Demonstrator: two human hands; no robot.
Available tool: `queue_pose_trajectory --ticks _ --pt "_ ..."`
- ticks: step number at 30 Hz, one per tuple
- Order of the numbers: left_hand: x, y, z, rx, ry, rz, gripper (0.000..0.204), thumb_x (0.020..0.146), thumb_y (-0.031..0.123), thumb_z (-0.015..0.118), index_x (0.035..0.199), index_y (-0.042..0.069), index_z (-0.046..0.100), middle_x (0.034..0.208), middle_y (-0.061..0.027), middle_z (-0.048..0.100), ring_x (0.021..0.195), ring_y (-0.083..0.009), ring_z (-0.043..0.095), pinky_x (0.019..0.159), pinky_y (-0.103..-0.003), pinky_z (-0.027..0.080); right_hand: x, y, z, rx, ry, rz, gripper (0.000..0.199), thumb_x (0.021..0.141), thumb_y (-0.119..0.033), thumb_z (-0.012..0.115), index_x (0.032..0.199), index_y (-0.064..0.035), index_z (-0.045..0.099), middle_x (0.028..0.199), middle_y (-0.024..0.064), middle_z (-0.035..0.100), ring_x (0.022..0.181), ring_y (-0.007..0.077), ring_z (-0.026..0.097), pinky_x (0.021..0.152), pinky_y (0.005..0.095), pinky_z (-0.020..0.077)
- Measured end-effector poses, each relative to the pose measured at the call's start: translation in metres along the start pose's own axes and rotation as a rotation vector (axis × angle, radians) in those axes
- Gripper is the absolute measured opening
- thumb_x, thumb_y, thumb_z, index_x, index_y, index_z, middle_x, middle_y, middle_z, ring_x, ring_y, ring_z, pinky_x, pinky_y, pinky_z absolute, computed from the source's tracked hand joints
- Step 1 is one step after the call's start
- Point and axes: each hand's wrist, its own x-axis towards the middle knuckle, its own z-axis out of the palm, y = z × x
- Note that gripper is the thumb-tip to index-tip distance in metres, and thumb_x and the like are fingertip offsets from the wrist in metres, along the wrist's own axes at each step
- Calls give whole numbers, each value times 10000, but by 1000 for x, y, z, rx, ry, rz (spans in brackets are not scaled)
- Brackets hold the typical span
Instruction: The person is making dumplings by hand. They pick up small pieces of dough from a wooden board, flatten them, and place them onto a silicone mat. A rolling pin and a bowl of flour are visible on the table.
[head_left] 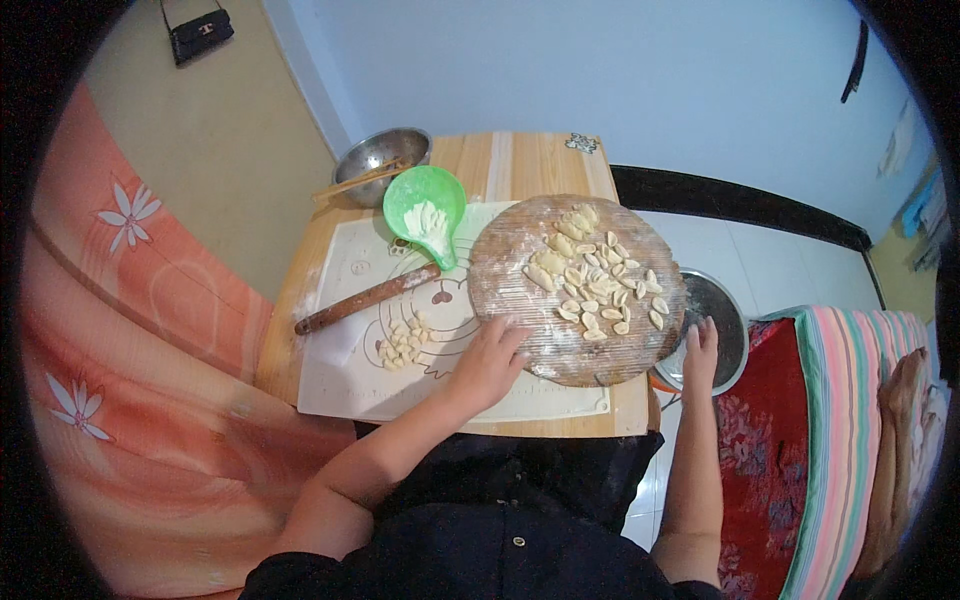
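Observation:
A round board of thin slats [510, 240], dusted with flour, lies on the right side of the table. Several plump dumplings [550, 262] sit on its upper part, with many small shell-shaped dough pieces [598, 285] beside them. My left hand [490, 362] rests at the board's lower left edge, fingers stretched out and apart. Past the board's right edge, my right hand [702, 352] is raised over a metal pot [735, 365], its fingers extended and nothing visible in them. Small cut dough lumps [404, 342] lie on the pale printed mat [335, 375], left of my left hand.
A wooden rolling pin [368, 298] lies across the mat. Above it sits a green ladle-shaped scoop [428, 200] holding flour. A metal bowl [375, 150] with chopsticks stands at the far left corner. An orange curtain [150, 400] hangs left; a striped cloth [850, 400] is at right.

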Motion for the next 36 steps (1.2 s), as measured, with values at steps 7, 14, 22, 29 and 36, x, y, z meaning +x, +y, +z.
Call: queue_pose_trajectory --ticks 7,14,22,29,36 --pt "-36 1 0 83 63 8 371 864 54 619 1234 41 595 1312 -191 500 1193 -369 523 1014 -449 443 15 -2 12 92 -331 143 425 971 -56 568 1384 18 504 1285 69 614 1114 154 601 927 282 476" --pt "-29 -28 -62 282 195 -327 390 881 91 618 1266 36 582 1347 -194 505 1265 -373 474 1071 -453 393 -15 -69 4 21 -356 331 535 945 -32 578 1457 6 427 1312 154 600 1124 212 607 917 297 473" --pt "-2 -30 -65 333 -71 -357 362 879 126 626 1234 58 606 1353 -163 518 1260 -347 484 1044 -428 423 -9 -30 -17 -409 -192 -129 559 938 -53 608 1468 -41 432 1377 143 480 1263 251 480 1037 356 397" --pt "-9 -59 -68 389 165 -273 283 842 74 633 1124 44 648 1249 -155 571 1149 -354 543 986 -440 452 -37 -179 104 -206 -688 -581 224 888 71 595 1092 5 659 1134 132 629 1093 264 603 893 330 493" --pt "-26 -52 -79 268 402 -324 302 855 116 674 1154 77 658 1248 -151 572 1134 -350 555 948 -437 473 -32 -196 328 -452 -1030 -893 358 883 6 570 1226 -70 634 1291 161 606 1142 378 598 926 444 508"
